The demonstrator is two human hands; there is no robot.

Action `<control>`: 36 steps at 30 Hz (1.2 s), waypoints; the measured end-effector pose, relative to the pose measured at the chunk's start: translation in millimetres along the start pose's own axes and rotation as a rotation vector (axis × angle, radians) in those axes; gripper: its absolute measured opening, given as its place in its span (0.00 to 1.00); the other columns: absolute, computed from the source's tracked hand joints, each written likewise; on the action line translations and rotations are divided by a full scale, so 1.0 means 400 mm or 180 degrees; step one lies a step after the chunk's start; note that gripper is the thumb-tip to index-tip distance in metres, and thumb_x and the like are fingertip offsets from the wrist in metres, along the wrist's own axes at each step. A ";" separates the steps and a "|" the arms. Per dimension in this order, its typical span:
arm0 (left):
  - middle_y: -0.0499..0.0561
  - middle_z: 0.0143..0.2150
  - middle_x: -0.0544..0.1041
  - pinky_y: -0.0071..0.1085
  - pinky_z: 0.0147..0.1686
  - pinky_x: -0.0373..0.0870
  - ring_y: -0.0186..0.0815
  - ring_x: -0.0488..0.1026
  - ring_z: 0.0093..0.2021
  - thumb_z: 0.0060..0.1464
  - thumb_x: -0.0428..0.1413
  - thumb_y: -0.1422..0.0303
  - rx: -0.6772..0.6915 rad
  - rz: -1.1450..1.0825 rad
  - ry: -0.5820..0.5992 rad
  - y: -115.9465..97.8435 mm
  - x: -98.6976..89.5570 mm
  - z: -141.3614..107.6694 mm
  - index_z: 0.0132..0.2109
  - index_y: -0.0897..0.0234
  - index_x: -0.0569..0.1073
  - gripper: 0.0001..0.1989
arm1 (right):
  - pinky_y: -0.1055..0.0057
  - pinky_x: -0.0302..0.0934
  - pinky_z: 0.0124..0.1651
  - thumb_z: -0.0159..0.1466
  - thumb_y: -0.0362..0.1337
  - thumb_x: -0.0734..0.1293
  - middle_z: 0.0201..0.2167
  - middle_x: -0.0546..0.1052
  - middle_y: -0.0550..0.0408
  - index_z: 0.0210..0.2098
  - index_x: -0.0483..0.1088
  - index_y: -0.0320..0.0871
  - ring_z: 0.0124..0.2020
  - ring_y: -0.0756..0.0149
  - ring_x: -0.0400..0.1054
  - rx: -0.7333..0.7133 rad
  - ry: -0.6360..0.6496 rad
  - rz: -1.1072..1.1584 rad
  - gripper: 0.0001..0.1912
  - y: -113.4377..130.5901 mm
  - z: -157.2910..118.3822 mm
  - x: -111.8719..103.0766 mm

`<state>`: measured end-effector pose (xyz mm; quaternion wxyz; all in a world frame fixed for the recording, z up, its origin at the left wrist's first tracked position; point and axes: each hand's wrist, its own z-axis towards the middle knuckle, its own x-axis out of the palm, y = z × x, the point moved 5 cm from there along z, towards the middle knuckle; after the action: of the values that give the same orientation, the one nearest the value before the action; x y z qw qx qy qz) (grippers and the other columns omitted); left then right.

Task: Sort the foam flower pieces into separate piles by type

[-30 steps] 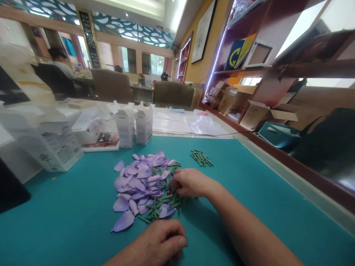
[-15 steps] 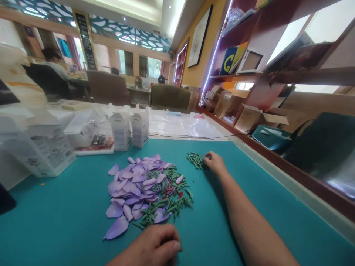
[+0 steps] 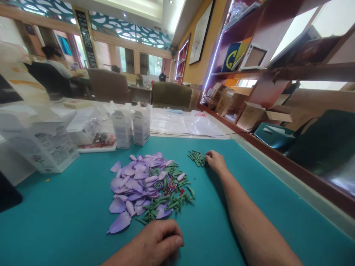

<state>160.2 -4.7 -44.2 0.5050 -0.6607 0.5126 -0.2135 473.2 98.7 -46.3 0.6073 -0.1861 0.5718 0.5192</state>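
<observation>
Green sticks (image 3: 196, 159): small loose pile on the teal-topped desk (image 3: 69, 214), just left of the right grip (image 3: 216, 161), most lying roughly side by side. Right grip: thumb and fingertips drawn close together at the near-right edge of the pile; cannot tell whether a stick is pinched between them. Left grip (image 3: 161, 238): fingers curled inward, thumb alongside; underside hidden, so cannot tell whether anything is held.

Just beyond the left grip: green leafy pieces (image 3: 177, 201), a star-shaped one (image 3: 151, 211) nearest to it, with a few red bits (image 3: 182, 191) among them. Purple petals (image 3: 134, 184) heaped beyond and to the left of the left grip, overlapping the green at their right side; one large petal (image 3: 120, 222) at the heap's near-left edge. Well beyond the left grip, two upright white cartons (image 3: 122, 129), tops open; a larger translucent box (image 3: 52, 151) farther left.
</observation>
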 end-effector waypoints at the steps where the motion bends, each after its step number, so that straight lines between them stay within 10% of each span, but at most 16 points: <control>1: 0.46 0.29 0.71 0.26 0.33 0.61 0.33 0.67 0.32 0.52 0.48 0.61 0.0013 0.0004 0.0004 0.001 0.000 -0.001 0.32 0.62 0.68 0.10 | 0.72 0.55 0.36 0.60 0.32 0.60 0.33 0.77 0.49 0.38 0.74 0.40 0.35 0.64 0.68 -0.0012 -0.0012 0.0029 0.12 0.006 0.000 -0.006; 7: 0.46 0.29 0.72 0.25 0.32 0.63 0.33 0.68 0.31 0.52 0.49 0.63 0.0089 -0.0078 0.0012 0.011 0.005 0.001 0.33 0.63 0.69 0.09 | 0.73 0.56 0.34 0.60 0.35 0.61 0.29 0.76 0.55 0.36 0.73 0.42 0.32 0.66 0.67 -0.0414 0.0238 0.0385 0.09 0.119 -0.033 -0.030; 16: 0.45 0.28 0.71 0.26 0.31 0.63 0.33 0.68 0.30 0.51 0.50 0.63 0.0118 -0.0170 -0.0040 0.015 0.002 0.001 0.32 0.63 0.70 0.09 | 0.76 0.55 0.35 0.56 0.29 0.66 0.31 0.72 0.57 0.31 0.73 0.42 0.31 0.71 0.64 -0.2579 0.1833 0.0674 0.04 0.412 -0.282 -0.042; 31: 0.44 0.24 0.65 0.28 0.30 0.58 0.32 0.63 0.28 0.55 0.44 0.60 0.0280 0.0399 -0.0600 -0.005 -0.022 -0.003 0.25 0.62 0.61 0.15 | 0.75 0.51 0.30 0.51 0.30 0.67 0.32 0.72 0.55 0.27 0.72 0.42 0.30 0.70 0.62 -0.2734 0.2131 0.0019 0.04 0.424 -0.322 -0.007; 36: 0.45 0.24 0.64 0.28 0.28 0.57 0.33 0.61 0.27 0.57 0.42 0.55 0.0538 0.0558 -0.1340 -0.006 -0.070 -0.007 0.24 0.62 0.60 0.19 | 0.76 0.53 0.31 0.55 0.30 0.63 0.27 0.72 0.57 0.28 0.71 0.41 0.29 0.71 0.63 -0.1687 0.1346 0.0711 0.04 0.327 -0.178 -0.037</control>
<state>148.3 19.1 -34.5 0.6708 -0.5990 0.4318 -0.0685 330.1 85.2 -4.9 0.3456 -0.3768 0.5471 0.6627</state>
